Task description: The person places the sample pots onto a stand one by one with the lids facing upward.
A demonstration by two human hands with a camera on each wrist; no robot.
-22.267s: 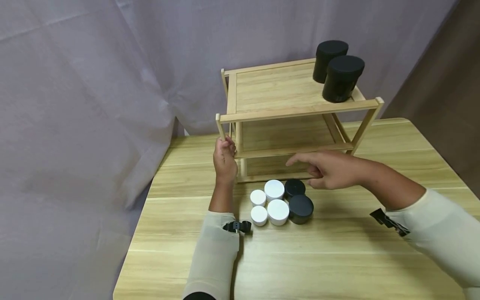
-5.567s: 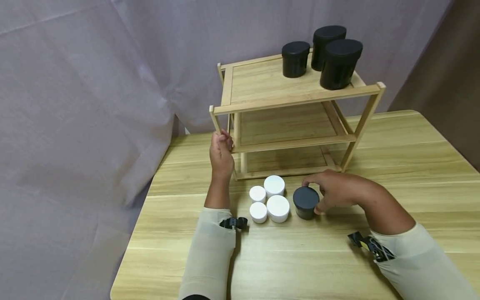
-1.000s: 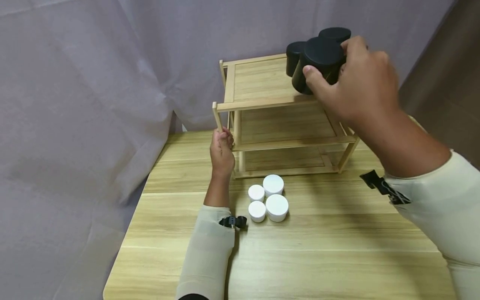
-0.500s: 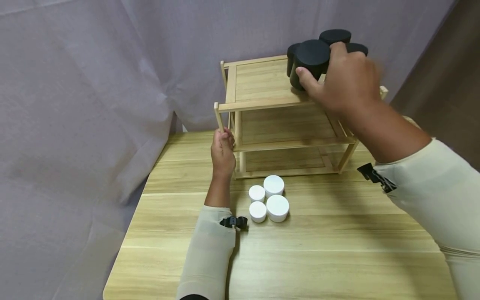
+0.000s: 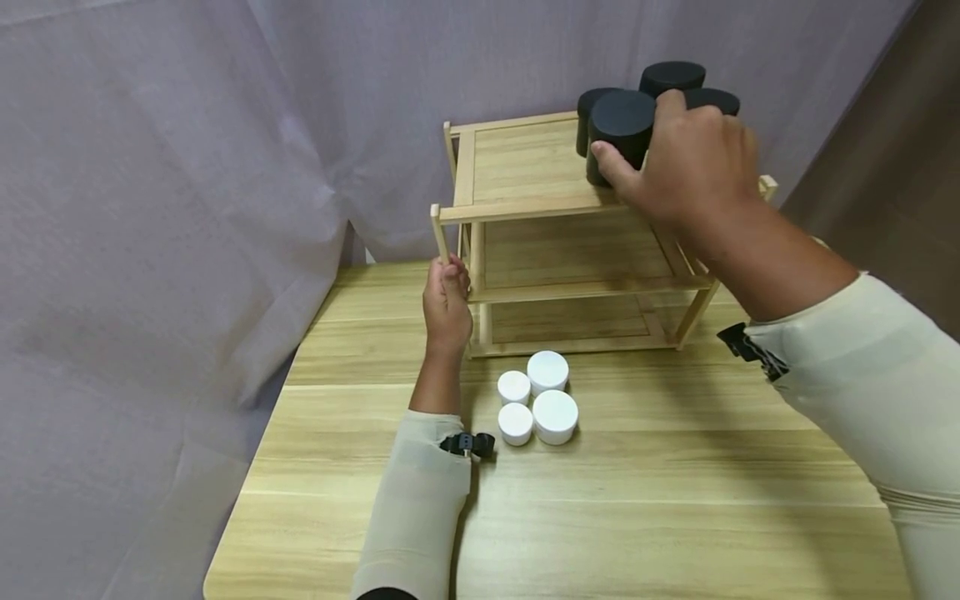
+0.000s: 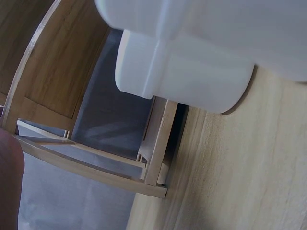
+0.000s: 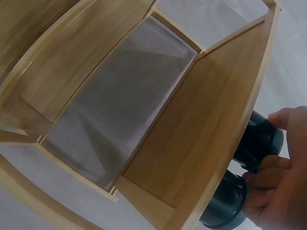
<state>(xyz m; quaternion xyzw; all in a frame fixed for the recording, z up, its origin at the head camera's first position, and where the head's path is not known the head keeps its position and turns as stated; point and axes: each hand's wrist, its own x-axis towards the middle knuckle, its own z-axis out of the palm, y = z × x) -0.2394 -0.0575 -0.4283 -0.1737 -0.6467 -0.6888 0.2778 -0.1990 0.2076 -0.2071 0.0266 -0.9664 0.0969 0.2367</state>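
Note:
My right hand (image 5: 697, 167) grips a black lidded jar (image 5: 622, 112) at the front of the top tier of a three-tier wooden shelf (image 5: 525, 171), thumb on the near side and fingers around the far side. In the right wrist view the jar (image 7: 256, 141) shows beyond the tier's edge, with the fingers against it. Three more black jars stand close around it: one behind to the left (image 5: 587, 125), one at the back (image 5: 672, 75), and one at the right (image 5: 716, 100), partly hidden by my hand. My left hand (image 5: 447, 312) holds the shelf's front left post.
Several white lidded jars stand in a cluster on the wooden table before the shelf: two larger, one of them at the front (image 5: 555, 415), and two smaller, one at the left front (image 5: 515, 422). Grey cloth (image 5: 187, 208) hangs behind and along the left.
Both black jars once on the table are now on the top tier. In the last second my right hand has moved the gripped jar slightly left and down. The left hand keeps its hold.

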